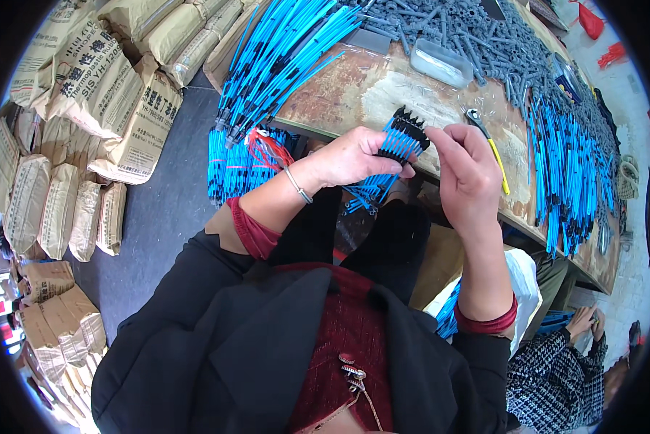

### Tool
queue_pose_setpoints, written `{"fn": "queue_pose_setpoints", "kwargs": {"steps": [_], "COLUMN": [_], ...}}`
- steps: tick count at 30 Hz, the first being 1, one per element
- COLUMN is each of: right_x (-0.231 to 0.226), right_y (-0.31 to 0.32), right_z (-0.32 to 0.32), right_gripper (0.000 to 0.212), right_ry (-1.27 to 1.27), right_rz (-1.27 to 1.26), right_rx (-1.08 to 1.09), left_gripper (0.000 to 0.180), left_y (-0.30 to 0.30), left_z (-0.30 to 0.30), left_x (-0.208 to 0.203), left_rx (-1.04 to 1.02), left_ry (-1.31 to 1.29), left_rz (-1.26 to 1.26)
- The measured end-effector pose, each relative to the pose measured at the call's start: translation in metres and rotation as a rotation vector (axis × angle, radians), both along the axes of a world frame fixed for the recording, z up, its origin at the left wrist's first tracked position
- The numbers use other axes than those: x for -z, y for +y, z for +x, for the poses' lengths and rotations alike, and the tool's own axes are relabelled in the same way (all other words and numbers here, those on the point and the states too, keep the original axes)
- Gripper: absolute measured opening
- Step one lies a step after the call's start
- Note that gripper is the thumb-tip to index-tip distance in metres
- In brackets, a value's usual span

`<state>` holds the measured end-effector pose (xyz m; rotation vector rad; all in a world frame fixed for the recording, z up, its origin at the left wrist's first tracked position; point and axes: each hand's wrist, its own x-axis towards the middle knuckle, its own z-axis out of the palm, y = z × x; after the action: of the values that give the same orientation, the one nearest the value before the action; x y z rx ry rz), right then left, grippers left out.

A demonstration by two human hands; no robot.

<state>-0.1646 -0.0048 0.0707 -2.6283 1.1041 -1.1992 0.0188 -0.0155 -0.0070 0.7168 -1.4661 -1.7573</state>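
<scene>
My left hand (350, 155) is wrapped round a bundle of thin blue rods with black toothed tips (404, 137), held over my lap at the table's near edge. Beside those tips is my right hand (471, 177), its thumb and forefinger pinched together. Whatever sits between those fingertips is too small to make out. A thin reddish band seems to cross the bundle. Below it, more blue rod ends (368, 194) show between my knees. Pliers with a yellow handle (495, 155) lie on the table (339, 94), just right of my right hand.
A heap of grey plastic parts (448, 25) covers the table's far side, behind a clear tray (440, 64). Loose blue rods lie left (281, 58) and right (567, 173). Red strings (267, 148) rest on stacked bundles (231, 173). Paper sacks (133, 119) stand left. Another person's hands (585, 323) work at lower right.
</scene>
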Motion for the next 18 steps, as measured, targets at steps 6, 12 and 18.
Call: {"fn": "queue_pose_setpoints", "kwargs": {"steps": [6,12,18], "right_x": [-0.002,-0.008,-0.01], "right_y": [-0.004,-0.004,-0.004], "right_z": [0.0,0.0,0.001], "right_gripper": [0.019,0.015,0.013], "right_ry": [0.001,-0.127,-0.017], "right_rz": [-0.043,0.188,0.104], "right_rx": [-0.047,-0.1,-0.121], "left_gripper": [0.026,0.026,0.025], "left_y": [0.002,0.002,0.002], "left_z": [0.0,0.001,0.001], "left_x": [-0.004,0.0,0.002], "left_rx": [-0.023,-0.004,0.027], "left_ry": [0.029,0.016,-0.033], "left_rz": [0.042,0.015,-0.04]}}
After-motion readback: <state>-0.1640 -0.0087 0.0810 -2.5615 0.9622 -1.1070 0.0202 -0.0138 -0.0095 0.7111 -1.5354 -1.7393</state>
